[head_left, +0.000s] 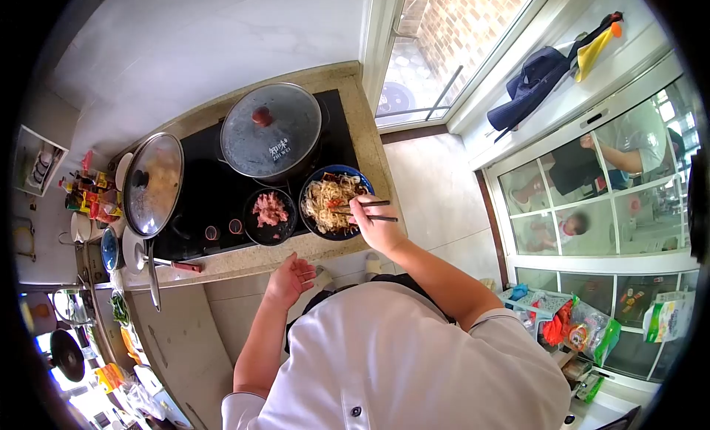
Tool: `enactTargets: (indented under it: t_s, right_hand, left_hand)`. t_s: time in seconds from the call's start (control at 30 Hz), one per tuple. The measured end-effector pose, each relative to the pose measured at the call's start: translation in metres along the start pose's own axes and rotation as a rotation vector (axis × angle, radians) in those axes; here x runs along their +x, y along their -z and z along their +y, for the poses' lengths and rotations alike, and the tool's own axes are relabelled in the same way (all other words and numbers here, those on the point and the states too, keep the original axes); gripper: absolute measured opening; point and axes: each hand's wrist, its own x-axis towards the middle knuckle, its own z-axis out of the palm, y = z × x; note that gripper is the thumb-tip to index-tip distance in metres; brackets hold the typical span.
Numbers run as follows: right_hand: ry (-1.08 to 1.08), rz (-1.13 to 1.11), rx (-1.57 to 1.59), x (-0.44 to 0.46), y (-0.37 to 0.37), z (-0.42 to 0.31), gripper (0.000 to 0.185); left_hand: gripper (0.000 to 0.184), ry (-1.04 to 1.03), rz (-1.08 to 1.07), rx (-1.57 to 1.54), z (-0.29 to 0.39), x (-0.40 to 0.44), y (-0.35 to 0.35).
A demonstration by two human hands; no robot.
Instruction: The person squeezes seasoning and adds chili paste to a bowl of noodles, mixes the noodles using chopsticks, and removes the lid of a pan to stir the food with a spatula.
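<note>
My right hand (377,221) is closed on a pair of dark chopsticks (383,218), whose tips reach into noodles (325,202) with dark pieces among them. The noodles fill a blue-rimmed bowl (360,180) at the right front of the black cooktop. Just left of the bowl, a small dark bowl (253,229) holds pinkish chopped meat (269,210). My left hand (291,280) is held in front of the counter edge, below the small bowl, with its fingers apart and nothing in it.
A large lidded pot (244,145) stands behind both bowls on the cooktop (211,186). To the left are a glass-lidded pan (159,201), a red-handled knife (185,266) and seasoning packets (95,201). People show behind the glass-paned door (621,263) at the right.
</note>
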Motion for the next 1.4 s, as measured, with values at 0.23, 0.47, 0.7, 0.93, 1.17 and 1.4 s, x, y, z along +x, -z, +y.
enactTargets:
  t_s: [0.23,0.47,0.7,0.93,1.17,1.4]
  right_hand:
    - [-0.281,0.062,0.060,0.003,0.024,-0.007,0.023]
    - [-0.285,0.066,0.069,0.007,0.016,0.008,0.025]
    - [-0.248,0.026,-0.003,0.011,0.000,0.017,0.023]
    - [-0.251,-0.050,-0.008,0.013,-0.002,0.020,0.025]
    - [-0.272,-0.099,0.098,0.004,0.021,0.014,0.024]
    - [-0.701,0.264,0.548,0.024,0.008,0.044,0.027]
  left_hand:
    - [0.034,-0.027,-0.018,-0.040,-0.009,-0.010,0.012]
    - [0.034,-0.037,0.041,-0.058,-0.010,-0.020,0.015]
    - [0.034,-0.032,0.068,-0.124,-0.024,-0.024,0.038]
    - [0.034,-0.054,0.084,-0.153,-0.026,-0.018,0.045]
    - [0.032,-0.050,0.149,-0.211,-0.032,-0.022,0.065]
    - [0.033,-0.066,0.102,-0.225,-0.029,-0.026,0.056]
